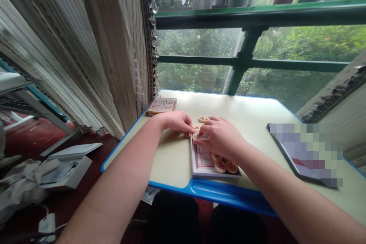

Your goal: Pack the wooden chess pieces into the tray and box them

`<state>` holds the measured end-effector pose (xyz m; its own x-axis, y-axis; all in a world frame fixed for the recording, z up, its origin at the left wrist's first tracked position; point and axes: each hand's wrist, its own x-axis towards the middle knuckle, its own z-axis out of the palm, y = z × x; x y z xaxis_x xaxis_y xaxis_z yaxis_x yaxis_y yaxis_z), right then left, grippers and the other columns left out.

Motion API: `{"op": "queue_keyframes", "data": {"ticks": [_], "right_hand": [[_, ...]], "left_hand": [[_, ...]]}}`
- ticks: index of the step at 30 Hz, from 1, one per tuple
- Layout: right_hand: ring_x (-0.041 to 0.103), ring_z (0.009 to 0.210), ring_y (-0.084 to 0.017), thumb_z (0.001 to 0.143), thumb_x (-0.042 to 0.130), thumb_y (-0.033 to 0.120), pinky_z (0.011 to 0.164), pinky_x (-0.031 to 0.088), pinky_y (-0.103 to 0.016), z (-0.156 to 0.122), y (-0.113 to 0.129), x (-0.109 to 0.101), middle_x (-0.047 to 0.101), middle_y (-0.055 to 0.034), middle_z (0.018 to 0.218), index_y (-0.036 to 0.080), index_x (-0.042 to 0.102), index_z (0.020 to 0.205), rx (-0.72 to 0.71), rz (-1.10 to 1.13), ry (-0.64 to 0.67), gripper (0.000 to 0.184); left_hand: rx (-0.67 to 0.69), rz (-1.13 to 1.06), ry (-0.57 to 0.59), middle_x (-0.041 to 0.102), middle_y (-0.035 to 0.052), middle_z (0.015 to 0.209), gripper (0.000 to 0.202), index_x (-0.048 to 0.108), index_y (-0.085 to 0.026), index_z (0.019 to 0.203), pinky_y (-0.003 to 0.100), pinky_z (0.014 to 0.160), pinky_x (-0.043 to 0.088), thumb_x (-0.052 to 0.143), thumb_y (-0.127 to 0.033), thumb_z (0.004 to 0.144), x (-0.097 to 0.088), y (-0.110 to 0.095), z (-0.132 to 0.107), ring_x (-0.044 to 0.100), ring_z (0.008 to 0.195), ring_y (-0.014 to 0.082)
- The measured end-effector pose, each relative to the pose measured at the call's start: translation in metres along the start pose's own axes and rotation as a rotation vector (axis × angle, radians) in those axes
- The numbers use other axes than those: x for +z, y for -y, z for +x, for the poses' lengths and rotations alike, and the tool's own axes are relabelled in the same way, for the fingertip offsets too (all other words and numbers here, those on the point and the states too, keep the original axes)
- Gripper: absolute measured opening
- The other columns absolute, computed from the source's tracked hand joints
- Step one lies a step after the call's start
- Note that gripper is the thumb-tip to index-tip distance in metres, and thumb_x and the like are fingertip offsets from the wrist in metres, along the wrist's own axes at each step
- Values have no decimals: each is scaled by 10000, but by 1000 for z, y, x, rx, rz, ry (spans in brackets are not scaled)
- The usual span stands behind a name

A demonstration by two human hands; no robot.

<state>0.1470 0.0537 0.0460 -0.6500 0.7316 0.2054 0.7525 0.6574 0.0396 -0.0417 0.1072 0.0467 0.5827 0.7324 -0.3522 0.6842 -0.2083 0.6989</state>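
Note:
A shallow white box [200,161] with a red-lined sheet inside lies near the table's front edge. Several round Chinese chess pieces [220,166] with red characters rest in its near right part. My right hand [221,135] reaches over the box, thumb and forefinger closed about a dark-lettered Chinese chess piece [196,136] at the far left corner. From the left, my left hand [180,122] has its fingertips pinched together at that same corner; what they grip is hidden. Just beyond, more chess pieces [202,119] lie on the table, partly covered by my right hand.
A printed cardboard box [162,105] sits at the table's back left. On the right lies a tablet-like device [305,156], its screen blurred out. The pale table [243,108] has a blue rim and front tray groove [228,190]. Curtains [111,45] hang at the left, windows behind.

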Motion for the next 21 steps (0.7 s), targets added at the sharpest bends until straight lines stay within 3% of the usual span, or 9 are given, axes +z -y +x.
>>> {"op": "queue_keyframes", "data": {"ticks": [5, 9, 13, 21], "right_hand": [[556, 872, -234, 791, 592, 501, 729, 403, -324, -1, 0, -1, 685, -76, 851, 202, 716, 846, 7, 19, -16, 328], [549, 805, -199, 820, 574, 417, 732, 407, -310, -3, -1, -1, 678, -71, 839, 204, 716, 844, -21, 80, -24, 257], [539, 789, -188, 808, 593, 315, 712, 400, -299, -4, -1, 0, 674, -63, 824, 204, 713, 836, -40, 111, -3, 165], [531, 772, -179, 798, 590, 265, 752, 400, -311, -2, -1, -1, 669, -59, 791, 197, 707, 813, -80, 123, 0, 136]], "left_hand": [[-16, -87, 44, 630, 9, 666, 356, 660, -143, 727, 216, 479, 265, 664, -493, 665, -1, 7, 3, 412, 533, 75], [-45, -192, 91, 627, 16, 670, 383, 665, -144, 742, 216, 439, 227, 673, -518, 659, -1, 8, 3, 379, 486, 61], [-65, -184, 86, 642, 23, 675, 388, 665, -149, 722, 219, 436, 237, 691, -527, 635, -1, 10, 5, 416, 493, 72], [-24, -119, 89, 640, 12, 646, 409, 693, -151, 724, 247, 463, 192, 676, -548, 626, -3, 9, 3, 321, 479, 66]]}}
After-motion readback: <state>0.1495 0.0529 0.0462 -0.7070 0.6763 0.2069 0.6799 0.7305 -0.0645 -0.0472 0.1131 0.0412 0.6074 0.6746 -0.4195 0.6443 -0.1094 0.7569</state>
